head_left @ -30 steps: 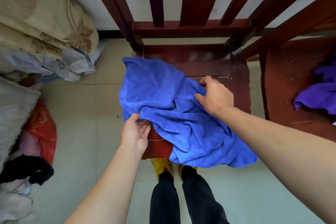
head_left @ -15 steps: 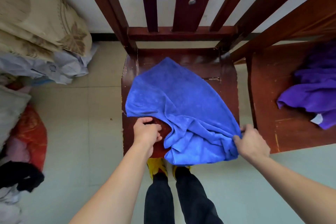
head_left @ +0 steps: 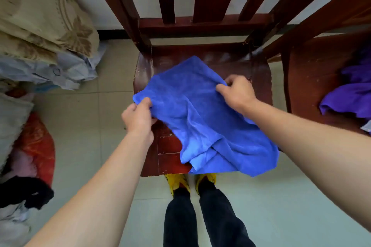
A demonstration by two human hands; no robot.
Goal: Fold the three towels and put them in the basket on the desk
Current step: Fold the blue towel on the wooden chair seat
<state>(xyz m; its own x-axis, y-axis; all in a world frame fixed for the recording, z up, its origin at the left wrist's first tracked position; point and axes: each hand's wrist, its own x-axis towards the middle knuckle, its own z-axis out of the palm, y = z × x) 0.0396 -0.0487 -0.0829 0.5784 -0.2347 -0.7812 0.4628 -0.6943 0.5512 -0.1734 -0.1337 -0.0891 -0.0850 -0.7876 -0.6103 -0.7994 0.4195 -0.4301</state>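
Head view, looking down, takes in two towels, two wooden chairs and two hands.

At 9 to 10 o'clock a pile of folded bedding (head_left: 42,24) sits by the wall. Below it, toward 8 o'clock, lie a red bundle (head_left: 38,146) and one black garment (head_left: 24,192). A strip of bare tiled floor (head_left: 84,136) runs between this pile and the nearer chair.

The left hand (head_left: 138,116) pinches the left corner of the blue towel (head_left: 200,118), thumb on top and fingers curled beneath. This towel lies rumpled and only partly spread across the seat of the middle chair (head_left: 144,74), near the centre of the picture. Its far corner points to 12 o'clock, toward the slatted back. Its near right part bunches in loose folds and hangs over the seat's front edge at about 5 o'clock. Bare wood shows along the seat's left side, its near left corner and its far edge.

The right hand (head_left: 236,92) is clamped on the towel's right edge, at 1 o'clock from centre, its fingers curled into the cloth. The two hands are well apart, with the towel stretched between them.

Below the seat, at 6 o'clock, two yellow shoes (head_left: 176,182) and dark trouser legs stand just beside the chair's front edge.

At 3 o'clock the second chair (head_left: 313,78) stands just beside the first. Its seat holds the one purple towel (head_left: 347,98), crumpled and cut off by the picture's right edge.
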